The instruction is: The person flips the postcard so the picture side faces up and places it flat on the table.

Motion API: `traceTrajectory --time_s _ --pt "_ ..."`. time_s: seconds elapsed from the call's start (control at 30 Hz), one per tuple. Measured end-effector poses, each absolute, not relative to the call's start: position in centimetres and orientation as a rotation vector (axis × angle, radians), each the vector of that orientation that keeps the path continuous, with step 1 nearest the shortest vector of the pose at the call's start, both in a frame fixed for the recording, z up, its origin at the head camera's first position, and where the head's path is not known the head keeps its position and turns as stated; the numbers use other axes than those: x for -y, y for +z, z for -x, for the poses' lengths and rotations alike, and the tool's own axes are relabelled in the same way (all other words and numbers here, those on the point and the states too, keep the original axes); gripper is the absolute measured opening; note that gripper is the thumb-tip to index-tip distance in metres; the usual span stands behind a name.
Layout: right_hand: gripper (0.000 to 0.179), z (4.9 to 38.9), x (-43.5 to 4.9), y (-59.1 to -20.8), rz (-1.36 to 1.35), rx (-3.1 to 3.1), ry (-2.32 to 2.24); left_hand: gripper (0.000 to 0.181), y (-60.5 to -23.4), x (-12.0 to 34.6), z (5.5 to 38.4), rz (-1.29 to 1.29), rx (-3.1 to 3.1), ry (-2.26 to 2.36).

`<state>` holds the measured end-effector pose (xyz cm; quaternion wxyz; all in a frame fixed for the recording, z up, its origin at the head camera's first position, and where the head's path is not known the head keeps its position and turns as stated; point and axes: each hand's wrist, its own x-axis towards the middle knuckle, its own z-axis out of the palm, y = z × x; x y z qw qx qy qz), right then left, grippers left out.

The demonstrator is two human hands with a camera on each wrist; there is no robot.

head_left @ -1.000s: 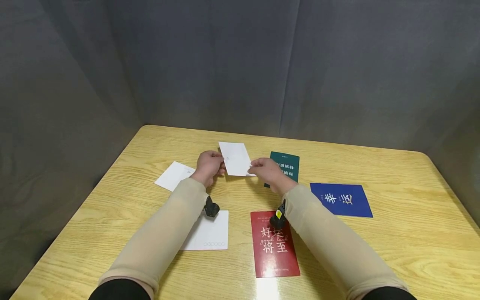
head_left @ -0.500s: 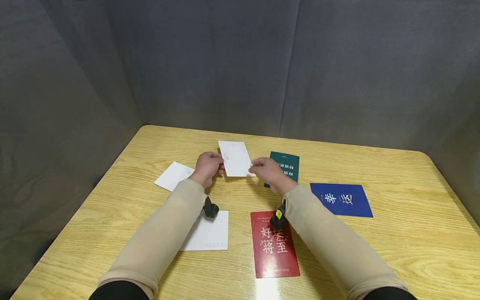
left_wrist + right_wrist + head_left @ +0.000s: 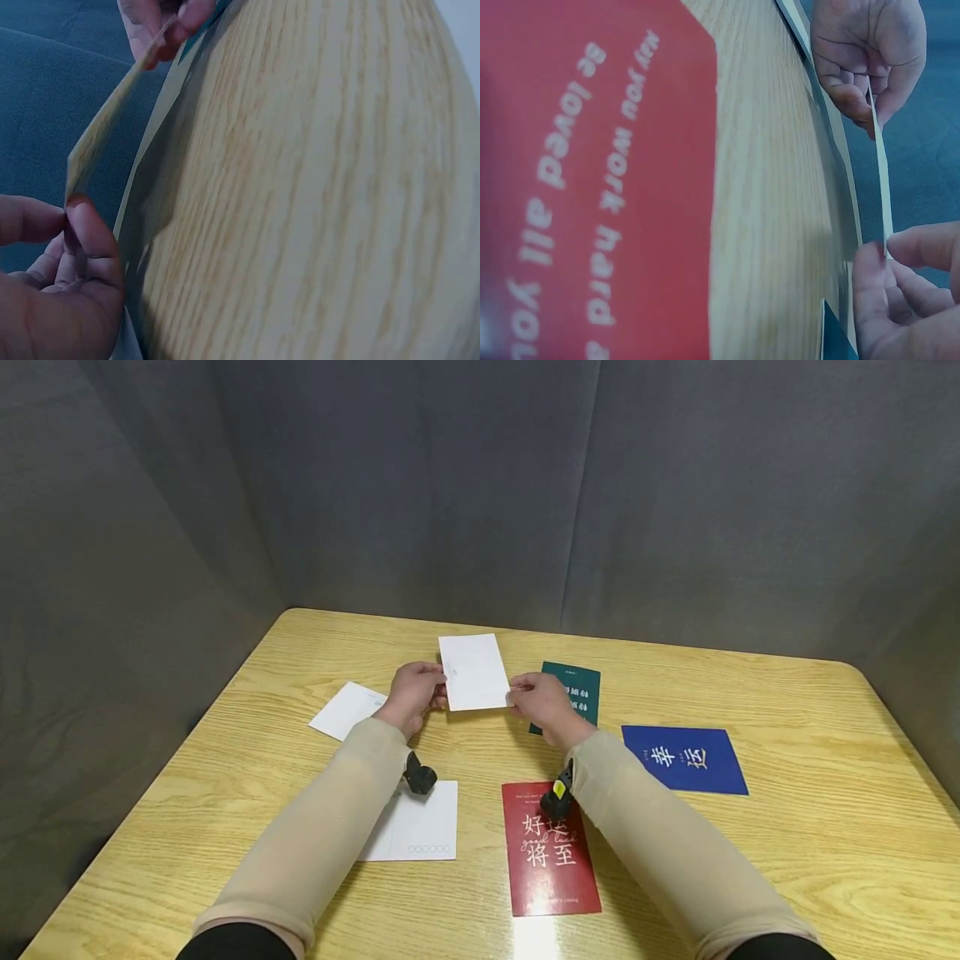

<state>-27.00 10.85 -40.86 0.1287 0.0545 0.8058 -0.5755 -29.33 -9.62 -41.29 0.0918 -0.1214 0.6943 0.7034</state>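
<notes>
Both hands hold a white postcard (image 3: 476,672) by opposite edges near the back of the table. On its left edge, the left hand (image 3: 416,692) pinches it between thumb and fingers. The right hand (image 3: 545,702) pinches its lower right edge. In the left wrist view the postcard (image 3: 105,124) is seen almost edge-on, its shadow falling on the wood beneath it. From the right wrist the postcard (image 3: 881,172) is a thin strip spanning the two hands. Small faint print shows near its left side in the head view.
A green card (image 3: 577,685) lies behind the right hand, a blue card (image 3: 690,760) to its right. Below the right wrist is a red card (image 3: 551,881). Two white cards lie at left, one farther back (image 3: 347,710), another (image 3: 431,827) partly under the left forearm.
The postcard has turned to sit squarer and risen slightly. The right hand has shifted a little to the right with its edge. The cards on the table stay where they were.
</notes>
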Motion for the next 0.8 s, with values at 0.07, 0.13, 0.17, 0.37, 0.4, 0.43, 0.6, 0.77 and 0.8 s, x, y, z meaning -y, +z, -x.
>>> traceTrajectory --time_s 0.07,0.13,0.17,0.37,0.4,0.43,0.6,0.77,0.8 --pt "0.038 27.0 -10.9 -40.8 -0.162 -2.347 -1.68 0.033 -41.3 9.6 29.3 0.362 -2.066 2.073" --pt "0.037 26.9 -10.8 -40.8 -0.163 -2.344 -1.685 0.037 -41.2 9.7 29.3 0.366 -2.072 2.062" --pt "0.037 26.9 -10.8 -40.7 -0.165 -2.343 -1.684 0.038 -41.1 9.7 29.3 0.368 -2.075 2.061" --pt "0.035 26.9 -10.8 -40.8 -0.146 -2.354 -1.647 0.027 -40.9 10.0 29.5 0.392 -2.033 2.112" --pt "0.035 26.9 -10.8 -40.8 -0.138 -2.355 -1.643 0.023 -40.9 10.0 29.5 0.403 -2.017 2.126" --pt "0.035 26.9 -10.8 -40.8 -0.129 -2.354 -1.642 0.019 -40.8 10.1 29.5 0.414 -2.002 2.138" --pt "0.035 26.8 -10.9 -40.9 -0.103 -2.347 -1.638 0.013 -40.6 10.2 29.6 0.439 -1.975 2.162" --pt "0.036 26.9 -11.0 -40.9 -0.095 -2.348 -1.634 0.016 -40.2 10.6 29.6 0.401 -2.001 2.117" --pt "0.036 27.0 -11.0 -40.8 -0.099 -2.35 -1.631 0.019 -40.1 10.7 29.6 0.392 -2.003 2.111"
